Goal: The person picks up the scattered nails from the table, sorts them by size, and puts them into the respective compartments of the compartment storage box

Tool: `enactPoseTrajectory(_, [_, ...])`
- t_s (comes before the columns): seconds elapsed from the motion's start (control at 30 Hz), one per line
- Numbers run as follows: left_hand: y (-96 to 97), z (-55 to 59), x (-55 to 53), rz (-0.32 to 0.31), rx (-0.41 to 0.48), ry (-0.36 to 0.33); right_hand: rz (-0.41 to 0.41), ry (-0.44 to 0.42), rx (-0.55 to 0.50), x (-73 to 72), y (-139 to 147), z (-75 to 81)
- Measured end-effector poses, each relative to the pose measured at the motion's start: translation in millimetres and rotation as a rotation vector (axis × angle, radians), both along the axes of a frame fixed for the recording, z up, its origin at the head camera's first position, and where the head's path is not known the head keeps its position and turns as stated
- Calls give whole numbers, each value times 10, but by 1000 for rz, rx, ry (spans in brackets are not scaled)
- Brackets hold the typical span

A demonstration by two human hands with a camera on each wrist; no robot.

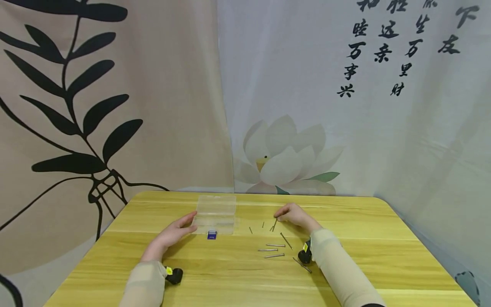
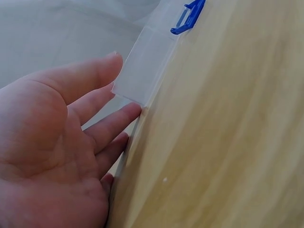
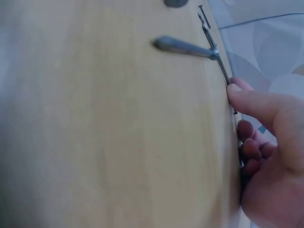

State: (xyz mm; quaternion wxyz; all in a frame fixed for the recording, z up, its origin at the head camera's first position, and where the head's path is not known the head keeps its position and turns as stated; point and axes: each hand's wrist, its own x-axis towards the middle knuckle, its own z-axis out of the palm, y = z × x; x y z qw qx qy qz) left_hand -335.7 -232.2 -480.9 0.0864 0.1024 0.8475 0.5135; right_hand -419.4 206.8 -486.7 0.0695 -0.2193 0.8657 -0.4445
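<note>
My right hand (image 1: 294,216) pinches a thin metal nail (image 1: 275,223) between thumb and forefinger, its head end by the fingertips and its shank sloping down to the tabletop. In the right wrist view the thumb (image 3: 249,100) presses on that nail, and a thicker nail (image 3: 185,47) lies nearer the camera. A clear plastic box (image 1: 213,221) with its lid laid back stands at the far left of the nails. My left hand (image 1: 174,233) is at the box's left side, fingers extended, fingertips at its edge. A blue latch (image 1: 212,235) is on the box's front.
Several long nails (image 1: 275,245) lie in the middle of the wooden table (image 1: 230,277), one (image 1: 302,265) close to the right sleeve. Short nails (image 1: 251,230) are scattered right of the box. Behind the table hangs a printed curtain (image 1: 184,106).
</note>
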Motion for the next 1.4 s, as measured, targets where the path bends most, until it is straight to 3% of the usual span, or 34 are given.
enactPoseTrajectory(0.4, [8,-7,-39,14,-7,-29,12,42,75,-122,20,-11])
enactPoseTrajectory(0.73, [-14,6,-15,-1,-4,-15,52,44,93,-49,36,52])
enactPoseTrajectory(1.0, [-9,8,-1,-4,9,-16,78,-7,212,-47,50,142])
enactPoseTrajectory(1.23, [-11,-16,-13,4,-4,-12,115,81,240,-84,17,117])
enactPoseTrajectory(1.4, [14,0,-5,20,-7,-17,93,74,224,-56,10,131])
